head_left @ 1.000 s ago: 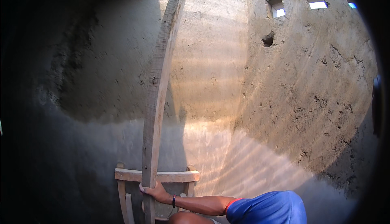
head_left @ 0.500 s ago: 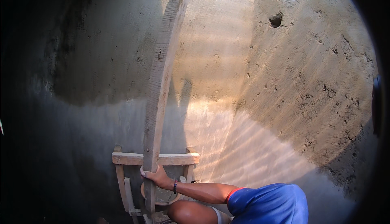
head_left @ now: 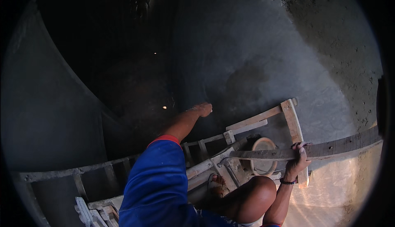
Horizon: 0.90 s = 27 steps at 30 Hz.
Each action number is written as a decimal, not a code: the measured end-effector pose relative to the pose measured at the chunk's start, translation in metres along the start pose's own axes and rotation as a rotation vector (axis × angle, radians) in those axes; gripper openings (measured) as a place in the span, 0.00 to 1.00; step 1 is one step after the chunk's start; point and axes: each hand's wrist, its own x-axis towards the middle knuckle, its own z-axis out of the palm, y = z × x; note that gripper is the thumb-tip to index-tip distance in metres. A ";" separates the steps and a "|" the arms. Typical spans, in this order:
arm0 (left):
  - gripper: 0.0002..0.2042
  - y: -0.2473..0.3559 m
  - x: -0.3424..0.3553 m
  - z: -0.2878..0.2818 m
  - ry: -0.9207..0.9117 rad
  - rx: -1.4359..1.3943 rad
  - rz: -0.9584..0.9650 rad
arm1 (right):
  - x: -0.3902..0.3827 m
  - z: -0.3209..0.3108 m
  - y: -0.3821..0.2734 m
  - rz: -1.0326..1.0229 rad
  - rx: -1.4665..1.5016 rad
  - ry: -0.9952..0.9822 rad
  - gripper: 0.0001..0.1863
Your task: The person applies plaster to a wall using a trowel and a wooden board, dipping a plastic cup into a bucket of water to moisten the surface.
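My right hand (head_left: 301, 161) is closed around a long wooden plank (head_left: 341, 147), beside the end bar of a wooden frame (head_left: 291, 120). The plank runs from the frame out to the right edge, crossing in front of a round tub (head_left: 275, 161). My left arm stretches forward over the dark area, and my left hand (head_left: 203, 109) is closed in a fist. Whatever it may hold is hidden. It touches nothing that I can see.
A wooden ladder (head_left: 78, 170) stretches across the lower left, with loose wood pieces (head_left: 84, 212) below it. My sandalled foot (head_left: 217, 184) rests among the timbers. A plastered wall (head_left: 255, 42), smooth grey and partly rough brown, rises ahead and right. The far left is very dark.
The view has swung left and down, so the plank now lies toward the right instead of running upward. My left arm has come into view. My right hand still grips the plank.
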 end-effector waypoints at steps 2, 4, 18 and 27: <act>0.16 -0.008 -0.004 -0.002 0.019 0.011 0.007 | -0.005 0.011 -0.003 0.013 0.042 -0.032 0.16; 0.18 0.029 -0.013 -0.016 0.007 -0.090 0.008 | -0.005 -0.001 -0.010 -0.007 0.032 -0.063 0.15; 0.23 0.233 -0.144 -0.156 0.809 -0.568 1.199 | 0.016 0.054 -0.042 -0.009 0.145 -0.332 0.19; 0.25 0.254 -0.223 -0.200 0.881 -0.852 1.220 | 0.002 0.121 -0.016 0.070 0.260 -0.596 0.21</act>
